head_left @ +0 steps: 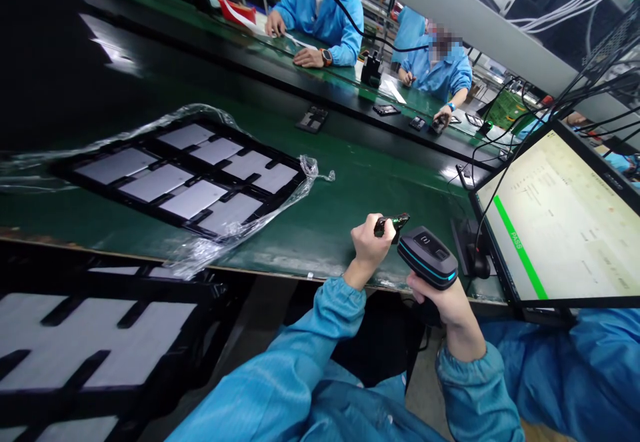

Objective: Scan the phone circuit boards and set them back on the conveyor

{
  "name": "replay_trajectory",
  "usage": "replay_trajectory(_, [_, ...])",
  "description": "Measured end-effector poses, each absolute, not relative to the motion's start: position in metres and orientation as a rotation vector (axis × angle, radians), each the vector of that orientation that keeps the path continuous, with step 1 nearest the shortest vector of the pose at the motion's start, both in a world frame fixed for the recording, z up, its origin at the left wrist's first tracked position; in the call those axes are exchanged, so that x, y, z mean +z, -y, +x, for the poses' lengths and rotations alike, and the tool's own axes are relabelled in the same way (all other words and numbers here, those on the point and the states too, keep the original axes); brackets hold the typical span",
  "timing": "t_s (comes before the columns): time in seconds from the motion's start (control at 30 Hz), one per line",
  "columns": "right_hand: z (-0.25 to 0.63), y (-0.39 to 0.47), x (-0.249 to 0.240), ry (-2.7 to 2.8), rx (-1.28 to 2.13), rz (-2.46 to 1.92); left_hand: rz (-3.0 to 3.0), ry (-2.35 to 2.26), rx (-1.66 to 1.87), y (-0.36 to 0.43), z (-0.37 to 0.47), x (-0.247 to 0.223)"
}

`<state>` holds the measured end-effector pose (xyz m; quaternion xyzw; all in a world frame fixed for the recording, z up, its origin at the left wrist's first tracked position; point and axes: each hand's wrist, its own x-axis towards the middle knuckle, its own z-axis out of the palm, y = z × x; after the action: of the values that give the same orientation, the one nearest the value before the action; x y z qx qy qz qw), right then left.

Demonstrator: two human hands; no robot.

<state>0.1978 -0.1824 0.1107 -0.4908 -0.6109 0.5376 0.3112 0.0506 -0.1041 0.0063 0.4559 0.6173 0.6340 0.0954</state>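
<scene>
My left hand (370, 245) is closed around a small dark electronic part (399, 221) with green glints on it; its exact kind I cannot make out. In my right hand (440, 299) is a black handheld barcode scanner (427, 255) with a lit blue stripe, its handle mostly hidden by my fingers. The scanner's front end points toward the part, close to my left hand. Both hands are above the front edge of the green bench (350, 182).
A black tray (175, 219) of flat grey pieces lies on the bench in clear plastic film. Another tray (65, 389) is at the lower left. The monitor (565, 222) at the right reads PASS. Two co-workers (330, 15) sit across a black conveyor strip carrying devices (313, 119). Cables hang at the right.
</scene>
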Motion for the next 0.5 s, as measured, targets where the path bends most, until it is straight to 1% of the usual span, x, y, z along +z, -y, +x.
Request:
replay_trajectory(0.13, [0.199,0.183,0.111,1.653,1.391,-1.307,1.379,-1.837,1.879,0.103,0.049,0.011])
replay_trajectory(0.23, [0.195,0.184,0.113,1.690,1.296,-1.346,1.326,-1.835,1.834,0.103,0.049,0.025])
replay_trajectory(0.4, [0.188,0.185,0.114,1.704,1.137,-1.389,1.299,-1.816,1.625,0.107,0.047,0.052])
replay_trajectory(0.5, [0.192,0.180,0.111,1.710,1.142,-1.385,1.341,-1.758,1.510,0.103,0.043,0.052])
